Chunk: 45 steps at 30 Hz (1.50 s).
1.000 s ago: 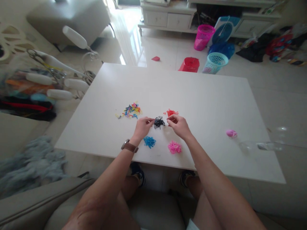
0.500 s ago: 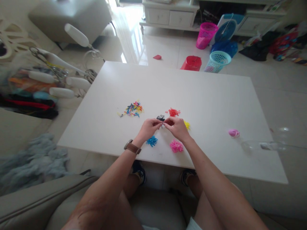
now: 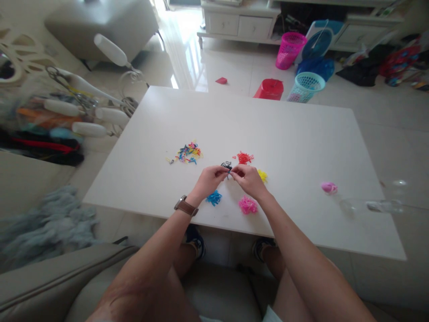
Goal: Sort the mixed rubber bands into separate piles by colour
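our left hand (image 3: 211, 180) and right hand (image 3: 248, 180) nearly meet, fingers narrow, by the black bands (image 3: 227, 165) (gripping one? we can't tell), apparently teasing some apart; finesse seems needed next.

Head camera: single view, forward and down

One wide view, head-worn. We look down over the white table (image 3: 295, 134), left hand (image 3: 210, 180) and right hand (image 3: 248, 180) near, mid-frame; the cabinet (image 3: 254, 27) far, top edge. Outer margins seem blurred.
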{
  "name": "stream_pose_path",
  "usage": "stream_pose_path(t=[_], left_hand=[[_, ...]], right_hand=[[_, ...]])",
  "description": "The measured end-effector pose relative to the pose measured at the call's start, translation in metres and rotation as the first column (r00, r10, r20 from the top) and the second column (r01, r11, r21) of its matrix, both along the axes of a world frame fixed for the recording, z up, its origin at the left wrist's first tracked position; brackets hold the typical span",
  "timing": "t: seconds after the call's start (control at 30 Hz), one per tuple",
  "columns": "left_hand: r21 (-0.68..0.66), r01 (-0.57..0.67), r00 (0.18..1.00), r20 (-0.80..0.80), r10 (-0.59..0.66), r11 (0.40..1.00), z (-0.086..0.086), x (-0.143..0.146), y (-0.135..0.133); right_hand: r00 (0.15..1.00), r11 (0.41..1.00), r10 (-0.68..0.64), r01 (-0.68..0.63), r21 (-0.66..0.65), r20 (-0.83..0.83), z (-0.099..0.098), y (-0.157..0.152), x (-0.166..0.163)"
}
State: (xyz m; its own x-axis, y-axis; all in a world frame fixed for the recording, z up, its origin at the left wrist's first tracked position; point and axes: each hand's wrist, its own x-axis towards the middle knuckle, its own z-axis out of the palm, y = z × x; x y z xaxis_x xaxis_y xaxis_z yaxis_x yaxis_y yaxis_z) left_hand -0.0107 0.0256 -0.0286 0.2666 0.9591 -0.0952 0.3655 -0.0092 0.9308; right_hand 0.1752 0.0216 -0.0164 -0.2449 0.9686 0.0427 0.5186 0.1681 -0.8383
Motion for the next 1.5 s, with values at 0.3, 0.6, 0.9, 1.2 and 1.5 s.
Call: stream_pose_path(t=[0.3, 0.6, 0.9, 1.2, 1.5], left_hand=[[0.027, -0.011, 0.998, -0.068, 0.013, 1.000, 0.001, 0.000, 0.001], [0.114, -0.026, 0.986, -0.160, 0.044, 0.993, 0.010, -0.012, 0.008], [0.088, 0.070, 0.997, -0.034, -0.067, 0.994, 0.012, -0.021, 0.008], [0.127, -0.359, 0.857, -0.347, 0.381, 0.925, 0.004, -0.070, 0.026], [0.116, -0.443, 0.759, -0.480, 0.441, 0.889, -0.028, -0.099, 0.036]], right_hand=[[1.000, 1.000, -0.023, 0.023, 0.012, -0.003, 0.001, -0.002, -0.001], [0.976, 0.981, -0.189, 0.193, 0.035, -0.107, 0.006, -0.001, -0.004], [0.994, 0.999, -0.031, 0.029, -0.024, -0.101, -0.003, -0.007, -0.019], [0.942, 0.943, 0.327, -0.320, -0.090, 0.072, -0.015, -0.018, -0.023], [0.892, 0.904, 0.426, -0.415, -0.096, 0.150, -0.022, -0.025, -0.038]])
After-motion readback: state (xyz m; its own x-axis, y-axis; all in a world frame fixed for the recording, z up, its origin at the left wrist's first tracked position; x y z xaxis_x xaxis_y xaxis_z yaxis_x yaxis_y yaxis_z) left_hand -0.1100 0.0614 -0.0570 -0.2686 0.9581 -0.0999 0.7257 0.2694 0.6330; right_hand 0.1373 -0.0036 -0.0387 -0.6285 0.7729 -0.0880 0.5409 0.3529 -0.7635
